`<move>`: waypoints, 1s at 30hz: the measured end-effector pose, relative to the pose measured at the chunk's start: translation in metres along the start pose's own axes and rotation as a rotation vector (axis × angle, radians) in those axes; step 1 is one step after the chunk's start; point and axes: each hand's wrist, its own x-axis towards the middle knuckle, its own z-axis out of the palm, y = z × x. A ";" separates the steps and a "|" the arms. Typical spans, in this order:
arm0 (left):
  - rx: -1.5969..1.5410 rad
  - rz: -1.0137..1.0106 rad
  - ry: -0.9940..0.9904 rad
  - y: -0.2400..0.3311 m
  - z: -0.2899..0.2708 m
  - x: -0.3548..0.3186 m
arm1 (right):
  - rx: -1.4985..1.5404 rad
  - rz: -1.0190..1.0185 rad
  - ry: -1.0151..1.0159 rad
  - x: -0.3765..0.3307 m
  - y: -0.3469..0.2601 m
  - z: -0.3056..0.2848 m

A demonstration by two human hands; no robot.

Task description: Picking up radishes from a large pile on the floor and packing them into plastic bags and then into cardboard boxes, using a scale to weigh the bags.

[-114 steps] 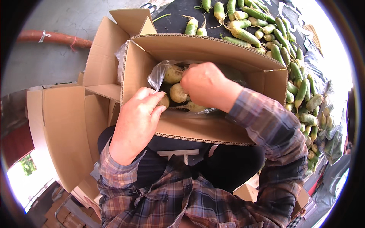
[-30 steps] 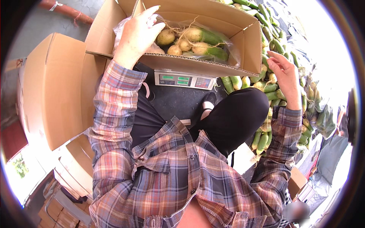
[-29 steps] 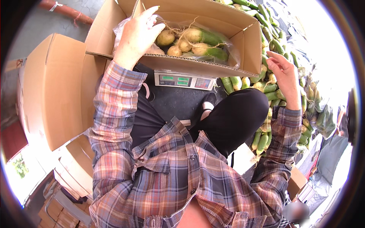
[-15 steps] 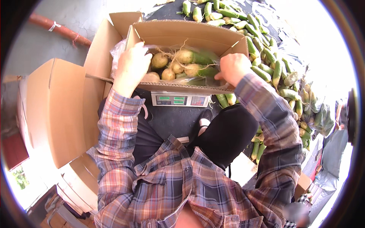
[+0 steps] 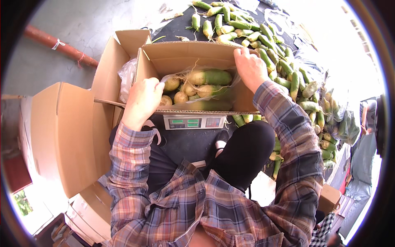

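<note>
While two hands (image 5: pixel 142 99) (image 5: pixel 252 69) span one carton (image 5: pixel 191 57), perhaps seven radishes (image 5: pixel 210 77) lie inside.

Your shirt (image 5: pixel 177 220) is plaid in grey-blue, rust and cream; your trousers (image 5: pixel 245 152) are black. The cardboard box (image 5: pixel 185 53) before you is tan, its radishes (image 5: pixel 210 77) shade from green to creamy yellow, and their plastic bag (image 5: pixel 235 80) is clear. The scale (image 5: pixel 214 122) is white with green-lit displays (image 5: pixel 177 122); the pipe (image 5: pixel 72 52) is reddish-orange, its tie (image 5: pixel 57 44) white.

My left hand (image 5: pixel 144 100) curls, back upward; my right hand (image 5: pixel 250 68), farther forward, curls too, its forearm (image 5: pixel 284 113) slanting inward.
</note>
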 end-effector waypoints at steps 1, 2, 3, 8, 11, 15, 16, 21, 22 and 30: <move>-0.210 -0.072 -0.074 0.002 0.000 0.002 | -0.001 -0.001 0.000 0.001 0.002 0.002; -0.418 -0.148 -0.152 0.001 0.000 0.002 | 0.032 -0.019 -0.223 0.002 0.000 -0.001; -0.416 -0.152 -0.154 0.001 -0.001 0.002 | 0.065 -0.037 -0.446 0.004 -0.001 -0.004; -0.939 -0.289 -0.176 -0.002 0.000 0.001 | 1.037 0.018 -0.447 -0.016 0.009 0.023; -1.062 -0.352 -0.145 -0.007 -0.006 -0.008 | 1.640 0.598 -0.851 -0.026 -0.007 -0.026; -1.154 -0.379 -0.102 -0.008 -0.012 -0.015 | 1.765 0.627 -0.678 -0.040 0.019 -0.057; -1.173 -0.382 -0.087 -0.007 -0.012 -0.015 | 1.778 0.665 -0.673 -0.042 0.019 -0.059; -1.230 -0.431 -0.029 0.000 -0.010 -0.009 | 1.882 0.662 -0.616 -0.018 -0.004 -0.058; -1.228 -0.428 -0.037 0.004 -0.008 -0.007 | 1.881 0.583 -0.649 -0.015 -0.009 -0.053; -1.067 -0.269 -0.283 0.035 0.018 0.014 | 2.023 0.620 -0.905 0.024 -0.074 -0.031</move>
